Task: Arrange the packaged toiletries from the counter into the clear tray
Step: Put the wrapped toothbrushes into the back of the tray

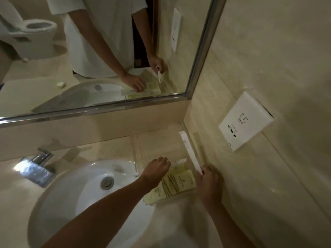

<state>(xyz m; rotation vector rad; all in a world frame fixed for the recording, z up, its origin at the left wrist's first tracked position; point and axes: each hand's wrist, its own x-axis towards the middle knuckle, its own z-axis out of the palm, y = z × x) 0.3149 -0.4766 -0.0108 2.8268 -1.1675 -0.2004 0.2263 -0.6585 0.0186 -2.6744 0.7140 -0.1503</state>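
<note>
While my right hand (208, 178) pinches one long white sachet (189, 151) by its near end over the clear tray (138, 149), it could droop and catch the wall. My left hand (157, 169), fingers curled, presses a second white packet (178, 161); roughly three yellow packets (177, 183) lie below, nearest me.

Open tray floor (161, 145) toward the mirror; side wall (223, 167) tight right, yellow packets (176, 184) crowding the near end.

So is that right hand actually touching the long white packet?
Touching. The head view shows the right hand pinching the near end of the long white packet in its fingertips, while the rest of the packet angles away toward the wall.
</note>
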